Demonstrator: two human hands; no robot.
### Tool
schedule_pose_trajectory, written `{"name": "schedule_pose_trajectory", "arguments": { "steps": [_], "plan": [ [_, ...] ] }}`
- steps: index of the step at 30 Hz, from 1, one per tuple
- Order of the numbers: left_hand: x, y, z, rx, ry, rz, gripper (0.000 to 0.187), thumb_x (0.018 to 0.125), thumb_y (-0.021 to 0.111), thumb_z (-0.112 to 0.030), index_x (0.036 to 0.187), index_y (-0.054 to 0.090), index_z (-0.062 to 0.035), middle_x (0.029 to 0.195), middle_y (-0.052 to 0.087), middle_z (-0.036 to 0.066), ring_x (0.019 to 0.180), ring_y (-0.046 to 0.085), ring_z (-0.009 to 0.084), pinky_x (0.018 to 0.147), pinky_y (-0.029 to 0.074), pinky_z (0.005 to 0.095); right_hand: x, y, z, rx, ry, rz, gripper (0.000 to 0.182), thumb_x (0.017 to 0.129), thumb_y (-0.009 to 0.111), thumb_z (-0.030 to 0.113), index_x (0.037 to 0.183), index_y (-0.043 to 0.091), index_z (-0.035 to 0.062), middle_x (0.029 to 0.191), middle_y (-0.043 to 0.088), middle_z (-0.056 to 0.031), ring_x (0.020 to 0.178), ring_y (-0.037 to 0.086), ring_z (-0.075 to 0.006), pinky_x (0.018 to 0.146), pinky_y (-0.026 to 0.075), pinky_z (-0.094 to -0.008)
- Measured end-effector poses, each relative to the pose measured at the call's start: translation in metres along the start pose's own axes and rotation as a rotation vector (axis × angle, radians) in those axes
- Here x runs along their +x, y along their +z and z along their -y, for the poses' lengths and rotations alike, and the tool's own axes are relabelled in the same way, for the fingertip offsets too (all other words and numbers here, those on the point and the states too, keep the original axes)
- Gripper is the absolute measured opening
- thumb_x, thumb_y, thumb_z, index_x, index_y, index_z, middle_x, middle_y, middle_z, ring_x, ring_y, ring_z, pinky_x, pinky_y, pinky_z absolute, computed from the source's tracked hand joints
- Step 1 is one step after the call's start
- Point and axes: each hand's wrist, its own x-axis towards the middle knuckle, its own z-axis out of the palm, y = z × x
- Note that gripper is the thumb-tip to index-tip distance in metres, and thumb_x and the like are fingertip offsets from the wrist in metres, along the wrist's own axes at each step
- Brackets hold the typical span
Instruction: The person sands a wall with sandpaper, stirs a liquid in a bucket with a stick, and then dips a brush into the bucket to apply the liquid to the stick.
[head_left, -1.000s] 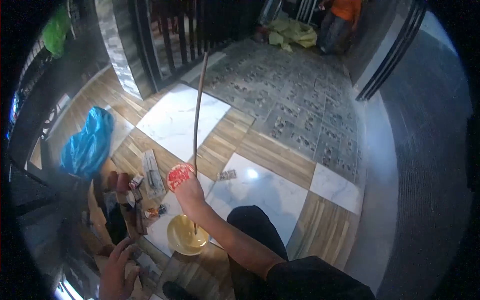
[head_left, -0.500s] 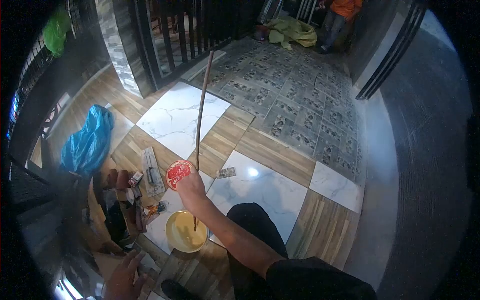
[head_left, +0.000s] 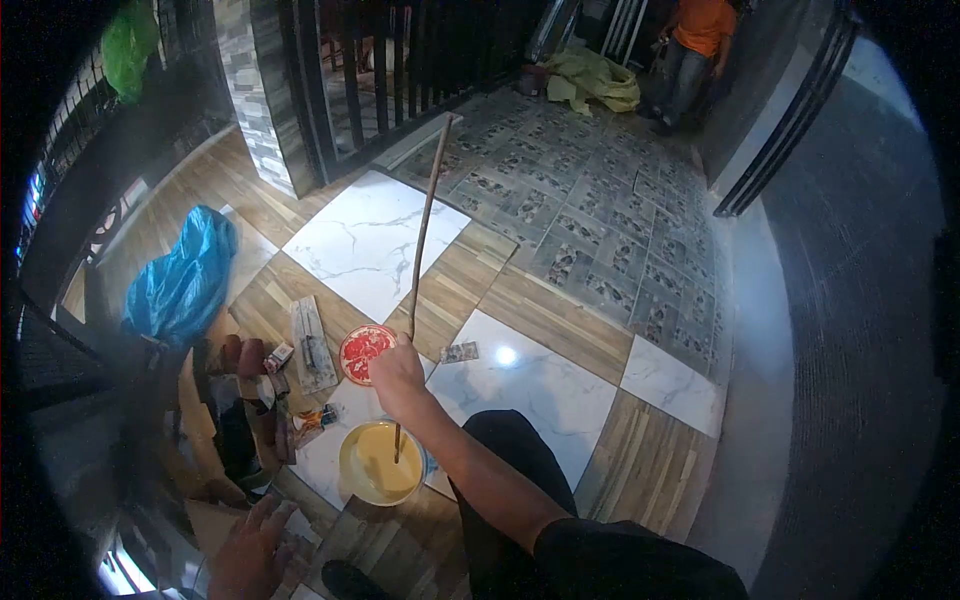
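My right hand [head_left: 400, 378] is wrapped round a long thin brown stick [head_left: 428, 215], whose lower end dips into a bucket [head_left: 347, 473] of pale yellow liquid. A round red lid [head_left: 366, 353] lies on the floor just left of that hand. At the lower left, my left hand [head_left: 248, 552] hangs with its fingers apart and nothing in them, near some cardboard. A small flat grey piece [head_left: 460, 352] rests on a white tile to the right of the stick.
A trowel [head_left: 313, 345] and a blue plastic bag [head_left: 185, 280] lie at the left, beside an open cardboard box [head_left: 205, 435] of items. A person in orange [head_left: 703, 28] stands at the back near a yellow-green sack [head_left: 590, 80]. Dark bars line the upper left.
The stick's top has swung to the right and its lower end has shifted slightly in the liquid. My right hand has moved a little right. The camera view has shifted slightly.
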Motion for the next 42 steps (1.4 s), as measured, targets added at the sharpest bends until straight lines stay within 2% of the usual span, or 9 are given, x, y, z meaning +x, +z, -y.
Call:
{"name": "schedule_pose_trajectory", "arguments": {
  "steps": [8,14,18,21,26,30,33,36,42],
  "plan": [
    [0.002,-0.001,0.001,0.146,0.011,0.022,0.057,0.085,0.064,-0.028,0.139,0.044,-0.0255,0.141,0.043,0.013,0.12,0.049,0.0385,0.098,0.043,0.0506,0.006,0.006,-0.002,-0.131,-0.018,0.159,0.014,0.072,0.059,0.008,0.064,0.07,0.0115,0.066,0.067,-0.011,0.069,0.066,-0.0216,0.097,0.036,-0.0379],
    [0.005,-0.011,-0.017,0.167,-0.241,0.249,0.059,0.085,0.065,-0.029,0.139,0.042,-0.023,0.129,0.054,0.016,0.114,0.054,0.0385,0.093,0.047,0.0474,0.01,0.093,-0.012,0.086,0.184,-0.231,0.013,0.072,0.06,0.008,0.064,0.07,0.0118,0.066,0.067,-0.0112,0.07,0.066,-0.022,0.1,0.035,-0.0392],
    [0.003,-0.013,-0.039,-0.213,-0.089,-0.022,0.06,0.086,0.064,-0.03,0.141,0.04,-0.0212,0.119,0.06,0.02,0.106,0.058,0.0409,0.091,0.047,0.047,0.006,-0.004,0.004,-0.147,0.002,0.18,0.014,0.073,0.059,0.007,0.066,0.07,0.0113,0.067,0.067,-0.0114,0.071,0.066,-0.022,0.098,0.036,-0.0391],
    [0.008,-0.027,-0.06,-0.165,-0.26,0.129,0.058,0.09,0.059,-0.032,0.143,0.038,-0.02,0.114,0.062,0.022,0.103,0.059,0.0426,0.093,0.046,0.0483,0.007,0.059,-0.009,-0.015,0.099,0.005,0.014,0.073,0.059,0.006,0.068,0.071,0.0105,0.068,0.067,-0.0109,0.072,0.066,-0.0219,0.096,0.037,-0.0397],
    [0.022,0.018,-0.018,0.068,0.031,0.453,0.056,0.094,0.052,-0.018,0.146,0.032,-0.0177,0.139,0.047,0.016,0.128,0.043,0.0359,0.105,0.036,0.0466,0.015,0.126,-0.016,-0.154,0.176,-0.166,0.015,0.074,0.057,0.006,0.071,0.072,0.0093,0.067,0.067,-0.0105,0.072,0.066,-0.0218,0.093,0.038,-0.0406],
    [0.028,0.014,-0.008,0.171,0.148,0.161,0.061,0.092,0.056,-0.026,0.147,0.03,-0.0182,0.138,0.048,0.016,0.123,0.047,0.038,0.102,0.04,0.0459,0.013,0.13,-0.008,0.722,0.593,-0.448,0.019,0.077,0.054,0.007,0.072,0.072,0.0079,0.065,0.065,-0.0076,0.07,0.064,-0.0209,0.088,0.043,-0.0402],
    [0.03,0.008,-0.009,0.204,0.028,0.283,0.065,0.091,0.059,-0.031,0.147,0.028,-0.0193,0.14,0.045,0.019,0.125,0.046,0.0348,0.103,0.039,0.0449,0.001,0.139,-0.013,-0.14,0.158,-0.313,0.018,0.076,0.055,0.009,0.071,0.072,0.0081,0.07,0.066,-0.0062,0.072,0.064,-0.0203,0.081,0.045,-0.0391],
    [0.05,0.021,0.015,0.114,0.081,0.303,0.059,0.088,0.06,-0.025,0.141,0.036,-0.0144,0.132,0.051,0.019,0.119,0.051,0.0329,0.098,0.042,0.0443,-0.015,0.101,0.004,0.12,0.26,-0.12,0.016,0.074,0.057,0.012,0.07,0.072,0.0118,0.074,0.068,-0.0065,0.072,0.064,-0.019,0.076,0.045,-0.0388],
    [0.156,0.079,0.101,-0.14,0.055,0.295,0.048,0.082,0.061,-0.014,0.129,0.052,-0.0047,0.117,0.062,0.018,0.106,0.061,0.0292,0.089,0.047,0.043,-0.05,0.041,-0.03,-0.239,-0.637,0.402,0.01,0.073,0.061,0.017,0.067,0.067,0.0107,0.063,0.062,-0.0109,0.064,0.063,-0.0283,0.058,0.049,-0.0431]
  ]
}}
